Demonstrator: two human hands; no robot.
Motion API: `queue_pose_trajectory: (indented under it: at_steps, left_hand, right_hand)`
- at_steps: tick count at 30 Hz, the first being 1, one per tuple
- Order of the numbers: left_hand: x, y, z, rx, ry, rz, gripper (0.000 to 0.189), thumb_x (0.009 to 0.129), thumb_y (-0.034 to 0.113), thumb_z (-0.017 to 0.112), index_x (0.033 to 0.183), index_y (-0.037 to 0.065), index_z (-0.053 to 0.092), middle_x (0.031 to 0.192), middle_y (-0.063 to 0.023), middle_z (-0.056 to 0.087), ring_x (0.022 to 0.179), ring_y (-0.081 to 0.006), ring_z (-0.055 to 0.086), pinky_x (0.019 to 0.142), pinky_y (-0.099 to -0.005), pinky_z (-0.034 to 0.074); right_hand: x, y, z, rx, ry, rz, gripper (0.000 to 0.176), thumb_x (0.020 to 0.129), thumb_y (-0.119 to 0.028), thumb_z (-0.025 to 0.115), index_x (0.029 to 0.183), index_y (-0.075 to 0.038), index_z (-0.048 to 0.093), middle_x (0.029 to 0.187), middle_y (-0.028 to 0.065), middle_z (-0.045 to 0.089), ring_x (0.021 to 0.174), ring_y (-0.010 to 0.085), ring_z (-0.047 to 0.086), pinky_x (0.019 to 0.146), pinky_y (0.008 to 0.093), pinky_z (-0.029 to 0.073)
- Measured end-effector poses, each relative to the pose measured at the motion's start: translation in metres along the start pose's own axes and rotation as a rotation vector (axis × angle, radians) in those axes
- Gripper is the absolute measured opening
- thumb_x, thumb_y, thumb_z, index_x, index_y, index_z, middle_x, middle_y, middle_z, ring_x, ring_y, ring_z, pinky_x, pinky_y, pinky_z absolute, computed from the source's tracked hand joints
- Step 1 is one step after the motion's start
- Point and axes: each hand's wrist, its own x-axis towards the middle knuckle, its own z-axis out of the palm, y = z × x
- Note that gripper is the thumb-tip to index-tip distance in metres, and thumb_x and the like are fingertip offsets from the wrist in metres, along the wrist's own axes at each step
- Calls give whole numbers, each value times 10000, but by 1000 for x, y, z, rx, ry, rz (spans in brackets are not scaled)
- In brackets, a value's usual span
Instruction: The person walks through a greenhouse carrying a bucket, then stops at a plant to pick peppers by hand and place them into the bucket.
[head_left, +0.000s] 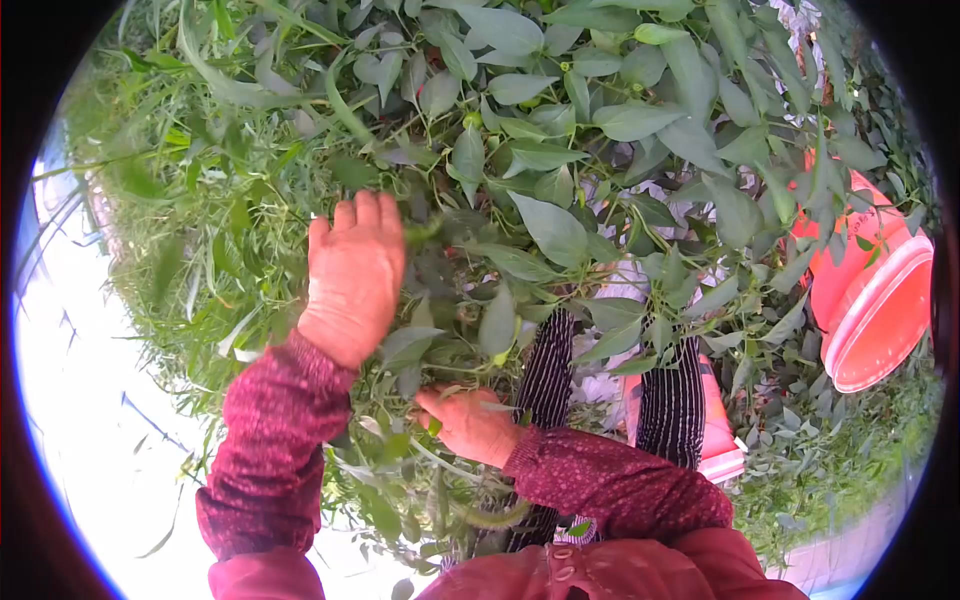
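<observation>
While the left hand (355, 272) reaches into the green plants (555, 230), the right hand (474, 425) is lower among them.
Left fingers (368, 212) are close together; if either hand pinches something, I cannot tell.

Glossy plastic bucket (870, 290), matt cloth sleeves (615, 480).

We saw an outdoor plot in bright daylight, with a washed-out white expanse (80, 400) at left, tall grass (130, 220) beside it, and low greenery (870, 460) lower right.
</observation>
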Motion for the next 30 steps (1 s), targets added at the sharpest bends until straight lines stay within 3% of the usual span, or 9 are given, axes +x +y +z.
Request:
queue_pose_trajectory:
  at_steps: [3,5,13,15,18,21,22,25,30]
  left_hand:
    - [14,14,-28,-297,313,101,390,638,52,571,1022,5,528,886,-137,575,837,-271,573,731,-354,460]
    - [25,42,-5,-456,-32,299,181,619,12,536,799,21,541,825,-133,598,830,-316,575,764,-341,458]
    - [-37,49,93,-528,-351,477,348,742,147,559,1087,106,579,1179,-141,495,1140,-254,443,929,-392,379]
    - [-59,41,103,-1111,-884,-79,308,807,127,565,1106,53,552,1169,-94,502,1013,-226,532,837,-366,466]
    - [-116,43,172,-1473,-276,273,311,875,155,515,1160,31,518,1147,-90,533,985,-185,552,824,-343,481]
    - [-145,55,238,-2139,-588,46,383,853,175,527,1204,29,490,1123,-89,563,935,-188,580,829,-337,481]
    - [-152,62,258,-2453,-754,-89,420,841,185,533,1226,28,475,1111,-89,578,910,-189,595,831,-333,482]
    - [-172,97,311,-994,-713,368,459,839,264,533,1193,-24,484,1125,-88,570,936,-196,585,830,-357,478]
    - [-135,96,207,-1482,-529,61,349,897,260,420,1216,129,471,949,-163,610,909,-284,586,796,-378,458]
  right_hand:
    - [-3,4,5,42,126,-190,327,714,-118,593,1025,-87,498,828,70,574,794,240,583,688,345,475]
    - [-6,2,5,43,75,-203,252,717,-108,581,952,-71,498,841,67,572,819,242,575,705,346,472]
    - [-8,-2,-40,372,198,-235,366,749,-98,625,1106,-123,546,1002,62,610,906,193,591,786,298,487]
    - [-5,2,-64,647,206,-146,373,775,-32,619,1139,-54,544,1093,81,593,996,157,562,871,281,445]
    - [0,18,-82,877,247,85,314,809,-104,625,1111,-38,565,1046,47,611,951,126,565,827,257,455]
    - [11,59,-81,524,464,398,229,846,-133,581,1058,-46,592,1021,36,611,914,152,568,777,270,467]
    - [13,104,-72,1220,468,109,210,860,-145,559,1051,-62,589,1019,37,605,861,152,574,641,251,478]
    - [22,58,-102,1050,623,320,227,861,-140,555,1078,-78,570,1068,59,592,861,147,582,541,209,453]
    - [32,53,-96,974,630,332,294,853,-99,559,1146,-106,538,1012,46,606,798,113,592,475,187,434]
